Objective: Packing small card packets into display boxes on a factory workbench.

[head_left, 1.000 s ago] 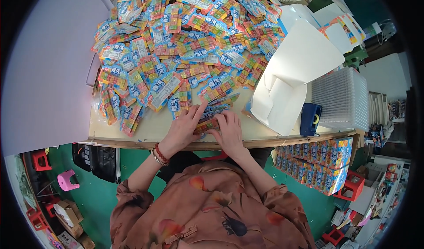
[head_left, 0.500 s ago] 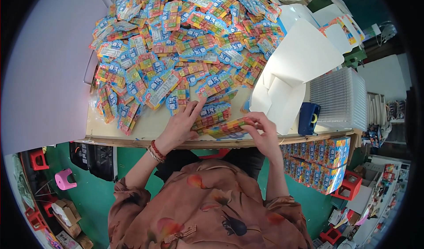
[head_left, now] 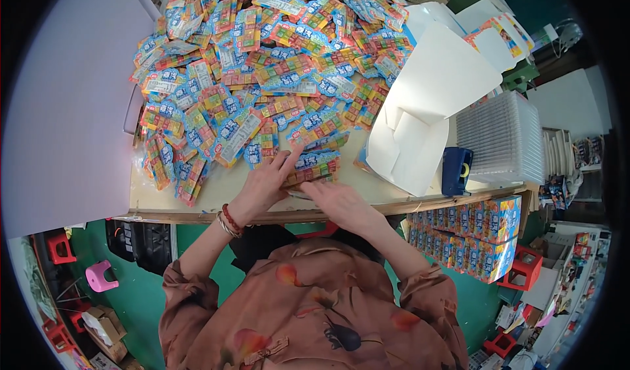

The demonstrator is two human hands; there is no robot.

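Note:
Several blister packs (head_left: pixel 315 167) with coloured cubes and blue tops lie overlapping near the table's front edge. My left hand (head_left: pixel 264 183) rests at their left end, its fingers spread and its index finger reaching over the packs. A red beaded bracelet and a pale bangle circle that wrist. My right hand (head_left: pixel 341 205) lies palm down across the near side of the packs. Its fingers are together, with the tips at the thin edge of one pack close to my left thumb. The right thumb and most of that pack are hidden beneath the hand.
A large heap of similar packs (head_left: pixel 262 61) covers the table's far side. Right of my hands stand an open white carton (head_left: pixel 410 143), a blue tape dispenser (head_left: pixel 456 171) and clear plastic trays (head_left: pixel 499 137). Printed boxes (head_left: pixel 476 239) are stacked below the table edge. A pale panel (head_left: pixel 65 101) borders the left.
My right hand has moved left, carrying the near pack's edge toward my left hand, and has turned palm down. My left hand has stayed nearly in place. The view has shifted slightly.

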